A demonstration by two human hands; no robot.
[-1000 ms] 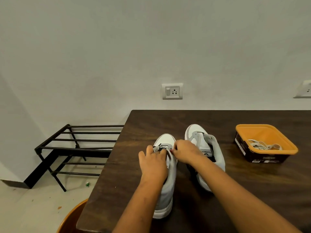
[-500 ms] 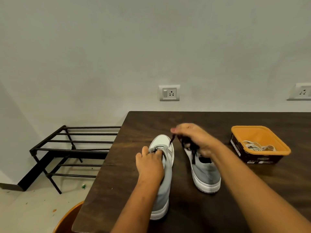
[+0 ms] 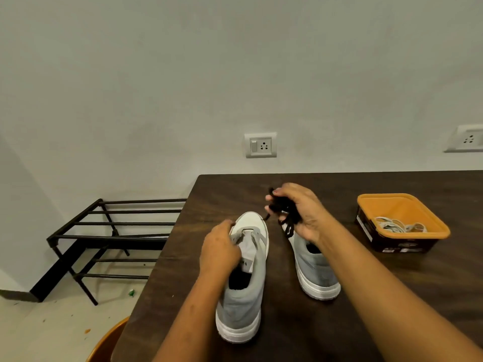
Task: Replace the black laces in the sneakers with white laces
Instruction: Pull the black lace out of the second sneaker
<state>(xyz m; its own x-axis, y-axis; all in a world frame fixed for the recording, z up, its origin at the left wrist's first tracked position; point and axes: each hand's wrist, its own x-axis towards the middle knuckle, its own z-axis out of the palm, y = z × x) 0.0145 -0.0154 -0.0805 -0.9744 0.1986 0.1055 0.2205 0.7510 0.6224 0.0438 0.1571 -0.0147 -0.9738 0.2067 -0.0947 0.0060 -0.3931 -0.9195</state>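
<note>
Two grey and white sneakers stand side by side on the dark wooden table [image 3: 339,330], toes pointing away from me. My left hand [image 3: 218,250] holds the left sneaker [image 3: 245,288] at its tongue and upper; no lace shows in its eyelets. My right hand [image 3: 300,209] is raised above the toe of the right sneaker [image 3: 313,270] and grips a bunched black lace [image 3: 283,207], with an end dangling toward the left sneaker's toe. White laces [image 3: 397,226] lie in an orange tub [image 3: 428,220] at the right.
The table's left edge runs diagonally beside the left sneaker. A black metal rack [image 3: 109,231] stands on the floor to the left. An orange round object [image 3: 104,343] peeks out at the table's near left corner. Wall sockets [image 3: 260,145] sit above the table's back edge.
My right hand has pulled the black lace out of the left sneaker, lifted it up and to the right, and bunched it. My left hand stays on the left sneaker.
</note>
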